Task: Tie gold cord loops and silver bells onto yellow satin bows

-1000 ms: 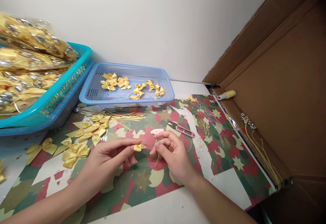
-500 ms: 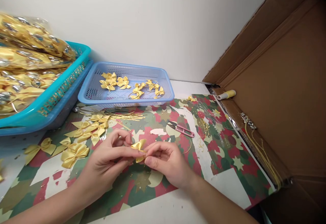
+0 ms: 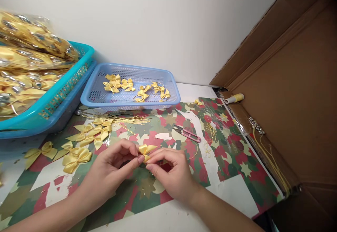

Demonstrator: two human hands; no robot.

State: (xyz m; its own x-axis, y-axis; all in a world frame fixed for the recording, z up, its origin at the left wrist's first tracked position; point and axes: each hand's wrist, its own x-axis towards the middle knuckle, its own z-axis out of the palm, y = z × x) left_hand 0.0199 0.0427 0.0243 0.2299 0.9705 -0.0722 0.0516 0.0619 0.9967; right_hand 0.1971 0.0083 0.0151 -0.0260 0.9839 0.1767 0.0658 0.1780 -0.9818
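Between my two hands is a small yellow satin ribbon bow, held just above the table in front of me. My left hand pinches its left side with thumb and fingers. From the right, my right hand grips the bow's lower part between thumb and fingertips; the bow's knot is partly covered by the fingers. Several loose yellow bows lie to the left of my left hand, with a fuller bow nearest it. Pink-handled thread snips rest beyond my right hand, near a thin gold cord.
A blue basket holding several bows stands at the back. Left of it, a turquoise basket is piled with bagged bows. Gold cords lie before the blue basket. A cardboard wall bounds the right, beside a thread cone.
My left thumb has moved up onto the bow, and the fingers of both hands have shifted. The bow now shows more upright between them. The things on the table stay put.
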